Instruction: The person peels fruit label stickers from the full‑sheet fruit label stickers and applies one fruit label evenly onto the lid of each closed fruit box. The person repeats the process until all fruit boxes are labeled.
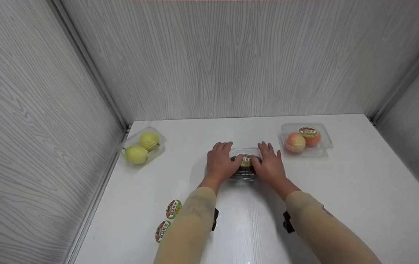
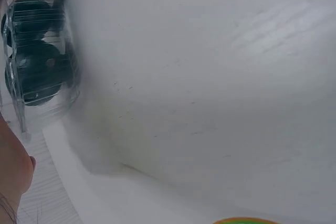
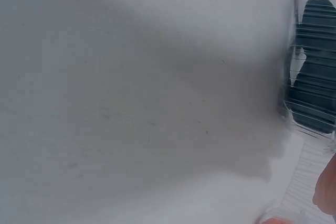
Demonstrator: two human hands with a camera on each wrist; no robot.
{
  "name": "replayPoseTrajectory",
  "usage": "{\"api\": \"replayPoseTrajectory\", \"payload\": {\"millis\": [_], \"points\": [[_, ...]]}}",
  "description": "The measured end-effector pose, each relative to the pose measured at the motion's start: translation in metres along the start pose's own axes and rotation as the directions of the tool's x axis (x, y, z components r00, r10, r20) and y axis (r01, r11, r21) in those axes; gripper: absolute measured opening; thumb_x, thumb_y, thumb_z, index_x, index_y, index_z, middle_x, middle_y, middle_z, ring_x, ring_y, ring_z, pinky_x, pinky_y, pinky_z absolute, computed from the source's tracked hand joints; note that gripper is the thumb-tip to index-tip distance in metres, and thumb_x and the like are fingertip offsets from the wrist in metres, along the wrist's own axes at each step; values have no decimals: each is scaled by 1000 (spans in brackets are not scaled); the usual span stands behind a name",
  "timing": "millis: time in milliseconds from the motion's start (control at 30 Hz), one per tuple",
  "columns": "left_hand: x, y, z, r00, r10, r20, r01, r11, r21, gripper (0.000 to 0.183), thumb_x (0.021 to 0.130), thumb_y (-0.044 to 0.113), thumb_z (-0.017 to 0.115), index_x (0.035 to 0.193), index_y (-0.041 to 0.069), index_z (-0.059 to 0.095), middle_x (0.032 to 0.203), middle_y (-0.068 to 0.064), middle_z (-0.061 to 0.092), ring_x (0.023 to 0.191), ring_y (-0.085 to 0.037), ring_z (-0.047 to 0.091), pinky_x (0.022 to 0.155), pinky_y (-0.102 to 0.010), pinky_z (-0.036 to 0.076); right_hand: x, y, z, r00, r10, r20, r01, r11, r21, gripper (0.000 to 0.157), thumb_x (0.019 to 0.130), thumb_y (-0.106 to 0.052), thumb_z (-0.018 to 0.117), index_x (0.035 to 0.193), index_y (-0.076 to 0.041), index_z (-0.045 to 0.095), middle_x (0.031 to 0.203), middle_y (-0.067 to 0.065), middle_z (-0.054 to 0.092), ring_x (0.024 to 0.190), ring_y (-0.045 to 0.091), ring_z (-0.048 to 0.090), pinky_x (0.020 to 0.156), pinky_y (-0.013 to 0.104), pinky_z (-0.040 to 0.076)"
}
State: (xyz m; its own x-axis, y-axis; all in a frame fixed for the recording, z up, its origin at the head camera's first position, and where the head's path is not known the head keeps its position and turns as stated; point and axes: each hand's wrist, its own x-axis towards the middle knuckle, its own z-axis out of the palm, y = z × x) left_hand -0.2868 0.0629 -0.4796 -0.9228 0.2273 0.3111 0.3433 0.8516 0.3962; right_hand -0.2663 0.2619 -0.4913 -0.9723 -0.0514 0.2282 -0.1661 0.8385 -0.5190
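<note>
A clear plastic clamshell box (image 1: 244, 178) holding dark round fruits (image 2: 39, 72) stands mid-table, with a round printed sticker (image 1: 246, 160) on its lid. My left hand (image 1: 221, 161) lies along the box's left side, fingers pointing away and thumb touching the sticker's left edge. On the other side is my right hand (image 1: 270, 165), its fingers extended and its thumb touching the sticker's right part. Each wrist view catches the box at its edge; the dark fruits (image 3: 315, 72) show through the ribbed wall there. The fruits' exact kind cannot be told.
At the back left, a clear box (image 1: 159, 147) contains yellow-green pears (image 1: 136, 154). A stickered box (image 1: 317, 150) with peach-like fruits (image 1: 296, 143) stands back right. Two loose round stickers (image 1: 173, 209) lie beside the left forearm. Grey wood-grain panels (image 1: 209, 58) enclose the white table (image 1: 359, 190).
</note>
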Motion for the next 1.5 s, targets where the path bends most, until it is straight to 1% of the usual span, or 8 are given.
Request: {"api": "replayPoseTrajectory", "payload": {"millis": [133, 233, 400, 533, 833, 1000, 1167, 1500], "points": [[-10, 3, -9, 1000, 31, -8, -30, 998, 55, 69, 102, 57, 54, 152, 11, 57, 152, -9, 59, 148, -29, 44, 116, -53, 39, -11, 4, -7, 999, -49, -2, 49, 998, -49, 70, 109, -43, 51, 161, 3, 39, 167, 23, 35, 158, 41, 25, 126, 64, 11], [-19, 4, -15, 999, 41, 20, -43, 989, 140, 72, 102, 62, 51, 155, 13, 54, 156, -8, 55, 150, -29, 42, 117, -53, 38, -20, 7, -14, 994, -105, -7, 104, 990, -91, 71, 108, -45, 53, 160, 2, 41, 166, 24, 37, 157, 42, 28, 125, 67, 14], [-37, 3, -23, 994, 70, 89, -92, 955, 281, 79, 103, 70, 44, 160, 15, 48, 163, -9, 47, 155, -29, 36, 119, -54, 36, -40, 8, -22, 987, -162, 11, 162, 977, -136, 73, 106, -47, 58, 160, 0, 42, 166, 24, 37, 155, 43, 32, 125, 66, 15], [-50, -1, -26, 991, 90, 95, -118, 931, 346, 79, 104, 71, 43, 160, 16, 48, 163, -9, 47, 155, -29, 36, 118, -54, 36, -54, 9, -22, 980, -199, 25, 200, 968, -150, 73, 106, -47, 61, 160, -1, 43, 166, 24, 37, 154, 44, 34, 125, 65, 15], [-75, 1, -17, 989, 143, 44, -149, 926, 348, 71, 106, 64, 46, 155, 15, 55, 158, -11, 52, 152, -29, 41, 114, -52, 40, -74, 7, -15, 973, -229, 29, 231, 959, -165, 71, 104, -44, 64, 158, -1, 47, 164, 23, 41, 152, 42, 38, 126, 63, 16], [-86, 3, -13, 987, 152, 47, -159, 925, 347, 68, 106, 62, 48, 154, 14, 56, 157, -11, 53, 151, -30, 42, 114, -51, 41, -83, 3, -12, 969, -246, 22, 246, 952, -183, 69, 105, -43, 64, 156, 1, 48, 163, 24, 42, 151, 42, 40, 125, 64, 19], [-90, 0, -8, 986, 146, 77, -164, 926, 341, 67, 107, 61, 46, 153, 14, 57, 160, -12, 51, 151, -29, 42, 114, -51, 41, -87, 9, -6, 970, -242, 30, 243, 952, -188, 71, 105, -42, 63, 159, 1, 45, 165, 22, 39, 152, 43, 39, 124, 66, 19], [-86, -2, -3, 987, 137, 83, -157, 930, 332, 66, 108, 59, 44, 154, 14, 57, 162, -10, 49, 151, -29, 43, 115, -50, 40, -86, 14, 2, 973, -229, 12, 227, 957, -182, 70, 107, -39, 62, 161, 0, 41, 169, 18, 34, 154, 44, 34, 123, 68, 17]]}}
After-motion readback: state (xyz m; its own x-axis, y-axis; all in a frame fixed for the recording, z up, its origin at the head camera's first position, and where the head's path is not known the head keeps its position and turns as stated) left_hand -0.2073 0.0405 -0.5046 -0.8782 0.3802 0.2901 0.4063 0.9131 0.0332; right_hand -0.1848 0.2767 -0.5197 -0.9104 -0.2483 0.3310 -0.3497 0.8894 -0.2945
